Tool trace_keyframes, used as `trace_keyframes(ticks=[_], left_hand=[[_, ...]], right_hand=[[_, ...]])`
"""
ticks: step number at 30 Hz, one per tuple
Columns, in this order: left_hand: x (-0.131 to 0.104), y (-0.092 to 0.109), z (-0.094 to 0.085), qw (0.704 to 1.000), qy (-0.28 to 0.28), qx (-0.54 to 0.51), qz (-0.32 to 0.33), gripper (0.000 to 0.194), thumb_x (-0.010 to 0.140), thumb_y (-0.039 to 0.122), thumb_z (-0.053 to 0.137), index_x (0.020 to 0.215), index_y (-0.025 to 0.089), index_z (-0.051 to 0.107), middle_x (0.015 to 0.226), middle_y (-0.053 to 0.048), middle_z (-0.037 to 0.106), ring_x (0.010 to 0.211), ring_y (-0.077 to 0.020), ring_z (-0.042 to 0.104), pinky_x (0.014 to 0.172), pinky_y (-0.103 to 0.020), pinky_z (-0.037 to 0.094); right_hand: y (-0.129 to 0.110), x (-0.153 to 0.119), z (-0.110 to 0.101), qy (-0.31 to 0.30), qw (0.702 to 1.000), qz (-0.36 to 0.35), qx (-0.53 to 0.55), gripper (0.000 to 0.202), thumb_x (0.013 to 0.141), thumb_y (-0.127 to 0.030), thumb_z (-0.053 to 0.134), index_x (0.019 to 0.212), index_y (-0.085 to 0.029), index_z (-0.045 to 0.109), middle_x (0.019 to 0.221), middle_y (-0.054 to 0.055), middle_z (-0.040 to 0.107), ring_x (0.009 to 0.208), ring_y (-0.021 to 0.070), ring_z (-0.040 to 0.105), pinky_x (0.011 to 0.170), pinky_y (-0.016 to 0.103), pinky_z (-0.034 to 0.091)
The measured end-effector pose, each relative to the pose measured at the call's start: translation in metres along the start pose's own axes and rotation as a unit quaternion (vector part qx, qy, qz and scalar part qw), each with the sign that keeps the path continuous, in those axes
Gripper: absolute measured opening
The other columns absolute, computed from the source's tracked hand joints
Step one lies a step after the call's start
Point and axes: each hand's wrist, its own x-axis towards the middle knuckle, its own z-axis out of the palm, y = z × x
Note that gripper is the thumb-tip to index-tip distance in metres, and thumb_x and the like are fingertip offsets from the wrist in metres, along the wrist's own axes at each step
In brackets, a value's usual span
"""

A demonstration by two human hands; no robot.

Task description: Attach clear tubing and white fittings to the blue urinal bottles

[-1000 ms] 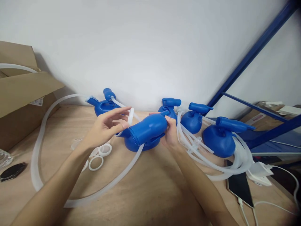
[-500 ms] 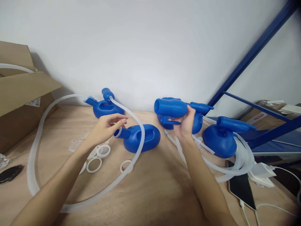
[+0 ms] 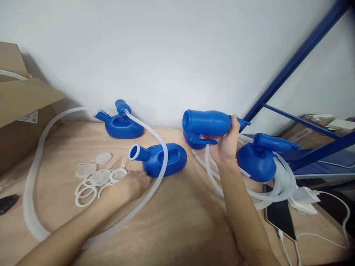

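Note:
My right hand (image 3: 226, 146) grips a blue plastic urinal funnel (image 3: 208, 122) from below and the right; its wide round mouth faces left. Fingers closed, my left hand (image 3: 137, 183) is down on the table in front of a blue urinal bottle (image 3: 173, 159). What its fingertips pinch, if anything, is hidden. That bottle lies on its side; its neck (image 3: 140, 152) has a white ring at the mouth and points left. White rings and clear caps (image 3: 85, 195) lie in a loose group left of my left hand.
A second blue bottle (image 3: 126, 129) with a funnel and a long translucent hose (image 3: 43, 144) stands by the wall. At right are another blue bottle (image 3: 256, 162), coiled hoses (image 3: 285, 181), a phone (image 3: 281, 218) and chargers. An open cardboard box (image 3: 24, 96) is at left.
My left hand has gone from the bottle's mouth down to the table, where a loose white ring lay; that ring is now out of sight. The right hand with the funnel has shifted slightly right.

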Motion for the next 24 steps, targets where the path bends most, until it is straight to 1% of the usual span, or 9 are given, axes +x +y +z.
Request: trace_keyframes(ticks=[3, 7, 9, 12, 13, 16, 18, 20, 24], left_hand=[[0.020, 0.003, 0.012, 0.999, 0.002, 0.044, -0.007, 0.034, 0.080, -0.001, 0.050, 0.097, 0.014, 0.076, 0.111, -0.020, 0.074, 0.094, -0.0360, 0.073, 0.077, -0.045, 0.056], [0.021, 0.003, 0.019, 0.998, 0.021, 0.059, -0.001, 0.031, 0.082, -0.001, 0.047, 0.082, 0.016, 0.073, 0.093, -0.013, 0.075, 0.088, -0.0293, 0.072, 0.078, -0.039, 0.054], [0.015, 0.002, 0.012, 0.998, 0.015, 0.057, 0.020, 0.026, 0.080, 0.000, 0.052, 0.077, 0.018, 0.071, 0.088, -0.009, 0.074, 0.085, -0.0270, 0.071, 0.075, -0.037, 0.053], [-0.002, -0.003, -0.015, 0.992, 0.007, -0.004, 0.127, 0.015, 0.078, 0.007, 0.063, 0.077, 0.022, 0.069, 0.093, -0.002, 0.072, 0.087, -0.0229, 0.069, 0.075, -0.033, 0.051], [-0.010, -0.006, -0.026, 0.986, 0.024, -0.036, 0.163, 0.012, 0.081, 0.011, 0.065, 0.080, 0.023, 0.069, 0.095, 0.000, 0.071, 0.087, -0.0209, 0.068, 0.077, -0.032, 0.051], [-0.037, -0.015, -0.058, 0.962, 0.154, -0.088, 0.206, 0.014, 0.095, 0.021, 0.059, 0.089, 0.024, 0.071, 0.115, -0.002, 0.069, 0.094, -0.0176, 0.068, 0.084, -0.029, 0.053], [-0.049, -0.018, -0.075, 0.936, 0.260, -0.096, 0.218, 0.019, 0.101, 0.028, 0.057, 0.096, 0.024, 0.075, 0.137, -0.006, 0.063, 0.112, -0.0207, 0.067, 0.090, -0.029, 0.055], [-0.054, -0.015, -0.088, 0.905, 0.346, -0.097, 0.226, 0.020, 0.102, 0.034, 0.060, 0.098, 0.024, 0.076, 0.146, -0.006, 0.059, 0.127, -0.0240, 0.063, 0.097, -0.030, 0.056], [-0.042, -0.001, -0.100, 0.865, 0.433, -0.102, 0.232, 0.019, 0.099, 0.036, 0.068, 0.089, 0.022, 0.075, 0.141, -0.006, 0.068, 0.121, -0.0245, 0.070, 0.097, -0.032, 0.060]], right_hand=[[-0.002, -0.004, 0.005, -0.047, 0.998, 0.036, -0.001, 0.065, 0.090, -0.079, 0.049, 0.110, -0.023, 0.073, 0.100, 0.008, 0.078, 0.096, 0.0303, 0.077, 0.065, 0.038, 0.064], [-0.001, -0.009, 0.008, -0.083, 0.993, 0.083, 0.010, 0.061, 0.087, -0.075, 0.059, 0.114, -0.022, 0.073, 0.101, 0.007, 0.077, 0.097, 0.0297, 0.077, 0.069, 0.038, 0.065], [0.000, -0.010, 0.009, -0.099, 0.990, 0.099, 0.006, 0.058, 0.086, -0.072, 0.062, 0.114, -0.022, 0.073, 0.101, 0.006, 0.077, 0.098, 0.0296, 0.076, 0.071, 0.039, 0.065], [0.000, -0.013, 0.010, -0.123, 0.985, 0.119, 0.002, 0.055, 0.085, -0.069, 0.065, 0.112, -0.023, 0.073, 0.104, 0.006, 0.077, 0.101, 0.0299, 0.075, 0.073, 0.039, 0.065], [0.001, -0.013, 0.011, -0.128, 0.984, 0.125, 0.002, 0.053, 0.084, -0.068, 0.066, 0.111, -0.023, 0.073, 0.105, 0.006, 0.077, 0.101, 0.0301, 0.075, 0.072, 0.039, 0.065], [0.004, -0.016, 0.014, -0.136, 0.981, 0.141, 0.003, 0.050, 0.082, -0.066, 0.067, 0.106, -0.023, 0.074, 0.106, 0.006, 0.077, 0.099, 0.0305, 0.074, 0.069, 0.039, 0.064], [0.006, -0.020, 0.018, -0.144, 0.979, 0.142, 0.003, 0.047, 0.083, -0.063, 0.064, 0.104, -0.023, 0.074, 0.104, 0.005, 0.077, 0.098, 0.0302, 0.074, 0.070, 0.039, 0.063], [0.008, -0.024, 0.022, -0.151, 0.979, 0.137, 0.011, 0.044, 0.085, -0.061, 0.060, 0.103, -0.023, 0.073, 0.102, 0.005, 0.077, 0.099, 0.0297, 0.073, 0.075, 0.039, 0.063], [0.006, -0.032, 0.031, -0.125, 0.984, 0.123, 0.039, 0.041, 0.085, -0.060, 0.057, 0.101, -0.025, 0.071, 0.105, 0.004, 0.077, 0.107, 0.0303, 0.072, 0.087, 0.041, 0.062]])
